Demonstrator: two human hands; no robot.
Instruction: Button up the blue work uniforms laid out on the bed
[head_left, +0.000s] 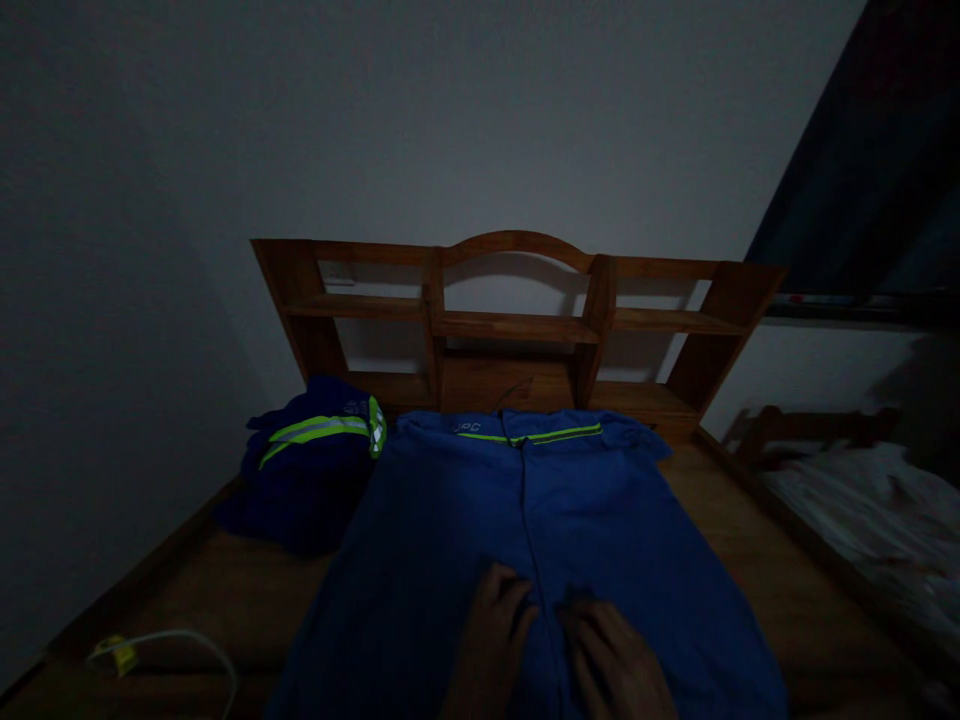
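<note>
A blue work jacket (450, 520) lies spread out, front side up, on the wooden bed boards. Down its middle runs a dark front seam (530, 525); a yellow-green strip and pale letters show near the far end. Just left of the seam is my left hand (491, 635), its fingers bent over the cloth with a gap between thumb and forefinger. To the right of the seam my right hand (615, 655) rests on the fabric, fingers apart and slightly blurred. Neither hand visibly holds anything; dim light hides the fingertips' exact contact.
A dark blue garment with reflective bands (307, 480) is heaped at the left. Behind the jacket stands a wooden headboard with shelves (517, 325). A white cable (176, 633) with a yellow tag (122, 655) lies front left. Pale bedding (877, 510) is at the right.
</note>
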